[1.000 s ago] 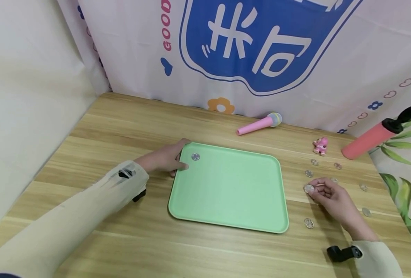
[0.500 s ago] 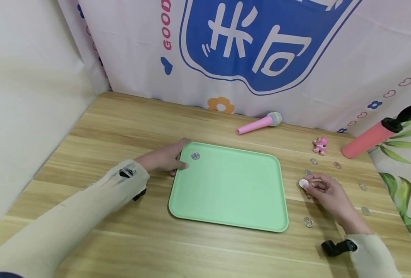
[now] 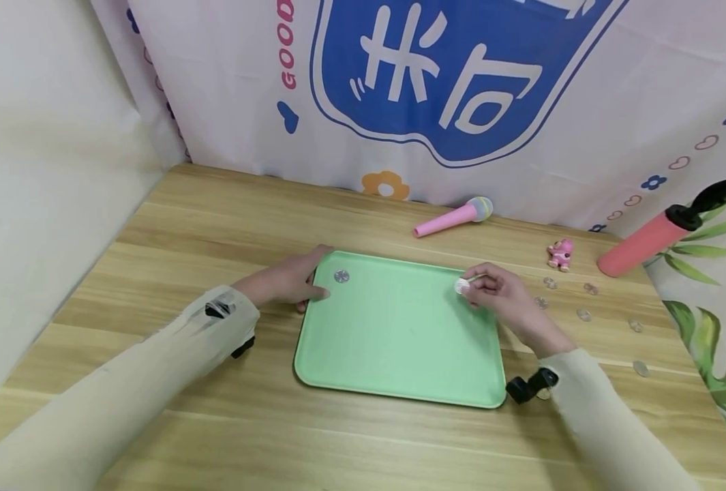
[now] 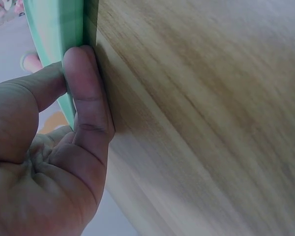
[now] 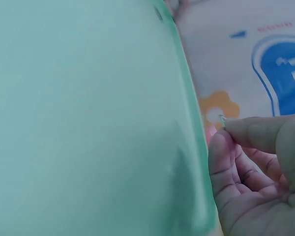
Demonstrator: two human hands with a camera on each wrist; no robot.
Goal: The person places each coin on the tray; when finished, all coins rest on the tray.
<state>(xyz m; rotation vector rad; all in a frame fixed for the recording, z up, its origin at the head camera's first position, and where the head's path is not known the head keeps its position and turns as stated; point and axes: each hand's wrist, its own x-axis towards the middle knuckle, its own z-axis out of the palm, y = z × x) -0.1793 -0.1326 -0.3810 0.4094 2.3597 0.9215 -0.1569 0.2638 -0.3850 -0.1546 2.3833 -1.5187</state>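
Coin point(image 3: 462, 286) over the tray point(image 3: 399, 341)!

And there's your right hand point(image 3: 496, 293), thumb and finger pinching that coin above the tray's far right corner! Your left hand point(image 3: 292, 276) grips the tray's left rim, toward the far end. A second coin point(image 3: 341, 276) lies inside, far left; loose coins point(image 3: 584, 314) dot the bench point(image 3: 246, 429) to the right.
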